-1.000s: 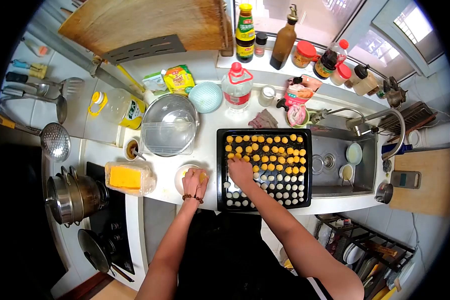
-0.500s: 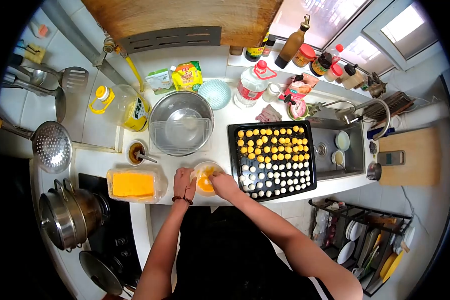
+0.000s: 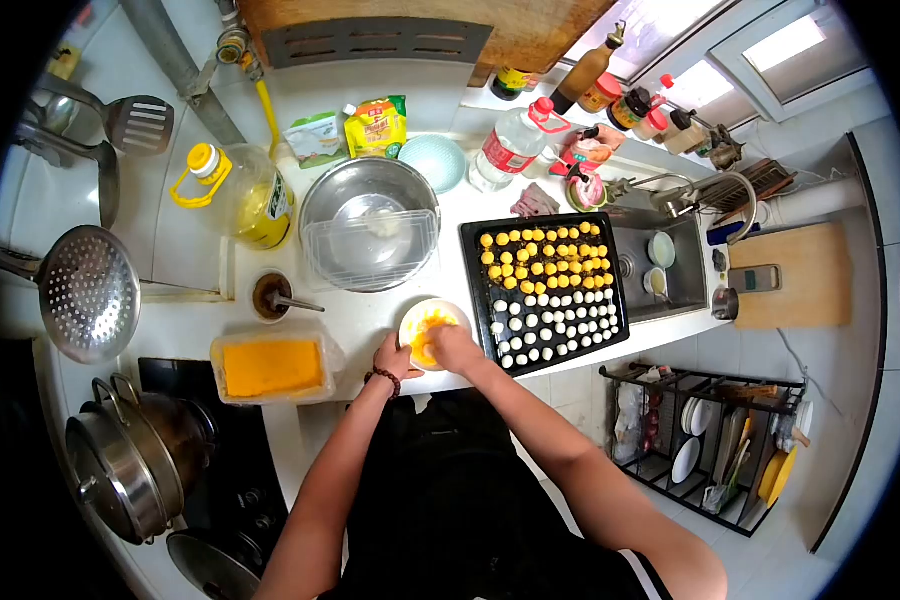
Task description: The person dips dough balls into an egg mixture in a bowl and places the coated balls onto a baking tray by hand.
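A small white bowl (image 3: 408,322) with orange-yellow contents stands near the counter's front edge. My left hand (image 3: 395,358) holds the bowl's left rim, its fingers wrapped round the edge. Over the bowl's right side is my right hand (image 3: 450,350), closed, with its fingertips down in the yellow contents; what they hold, if anything, is hidden. Just right of it lies a black baking tray (image 3: 478,300), bearing rows of small yellow balls (image 3: 537,268) at the back and white balls (image 3: 547,354) at the front.
A steel bowl (image 3: 315,200) with a clear plastic lid stands behind, beside an oil jug (image 3: 260,205). Left are a cup with a spoon (image 3: 270,297) and a container with an orange block (image 3: 272,368). A sink (image 3: 685,290) lies right, the stove and pots (image 3: 130,460) far left.
My right hand has moved from over the tray into the small bowl. My left hand has taken hold of the bowl's rim. The view has shifted.
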Available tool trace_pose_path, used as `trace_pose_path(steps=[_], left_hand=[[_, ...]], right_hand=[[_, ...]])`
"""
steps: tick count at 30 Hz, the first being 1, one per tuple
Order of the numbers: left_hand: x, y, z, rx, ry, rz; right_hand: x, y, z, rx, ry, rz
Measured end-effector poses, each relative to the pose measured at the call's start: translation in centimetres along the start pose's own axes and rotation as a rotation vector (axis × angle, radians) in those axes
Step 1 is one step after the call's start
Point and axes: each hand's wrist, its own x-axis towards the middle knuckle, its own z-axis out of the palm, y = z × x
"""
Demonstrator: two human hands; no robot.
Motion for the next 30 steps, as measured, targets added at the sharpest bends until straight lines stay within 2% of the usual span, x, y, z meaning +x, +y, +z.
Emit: trace_pose_path(steps=[1, 3, 7, 9, 11, 13, 14, 15, 17, 19, 21, 23, 25, 26, 29, 30], left_hand=[[0.0, 0.2, -0.2, -0.001, -0.001, -0.001], [0.1, 0.3, -0.5, -0.035, -0.068, -0.05], [0.3, 0.5, -0.5, 0.006, -0.084, -0.05], [0.1, 0.5, -0.5, -0.017, -0.089, -0.035], [0.7, 0.0, -0.7, -0.03, -0.086, -0.047], [1.2, -0.4, -0.6, -0.043, -0.09, -0.059], [1.4, -0.6, -0.7, -0.041, -0.101, -0.054], [1.4, -0.5, -0.7, -0.04, -0.109, -0.05], [1.3, -0.4, -0.7, -0.042, -0.105, -0.057], [1.6, -0.7, -0.8, -0.042, -0.103, -0.063], [2.1, -1.1, -0.9, -0.065, -0.128, -0.065], [2.1, -1.3, -0.8, -0.067, -0.131, -0.051], [1.6, -0.8, -0.8, -0.073, -0.125, -0.036], [1.3, -0.6, -0.8, -0.093, -0.116, -0.061], [1.3, -0.4, -0.8, -0.125, -0.109, -0.099], [1.2, -0.4, -0.7, -0.114, -0.111, -0.085]], right_hand=[[-0.7, -1.2, -1.3, -0.023, 0.119, 0.093], [-0.9, -1.2, -1.7, -0.24, 0.234, -0.061], [-1.6, -2.6, -1.0, -0.311, 0.183, -0.127], [-1.1, -1.6, 0.3, -0.299, 0.081, -0.051], [-1.0, -1.0, 0.9, -0.223, 0.06, 0.013], [-1.1, -0.6, 1.1, 0.167, 0.152, -0.062], [-1.2, -0.3, 1.1, 0.275, 0.095, -0.019], [-1.0, -0.4, 0.9, 0.275, 0.096, -0.018], [-0.7, -0.8, 0.6, -0.06, 0.271, 0.044], [-0.8, -1.4, 0.0, -0.012, 0.256, 0.032], [-1.3, -2.5, -0.1, 0.078, 0.13, -0.04], [-0.9, -2.6, 0.4, 0.098, 0.079, -0.003], [-0.4, -2.1, 0.8, 0.451, 0.071, 0.015], [-0.4, -1.8, 1.1, 0.452, 0.069, 0.014], [-0.5, -1.2, 0.9, 0.233, 0.351, 0.061], [-0.6, -1.4, 1.1, 0.243, 0.359, 0.064]])
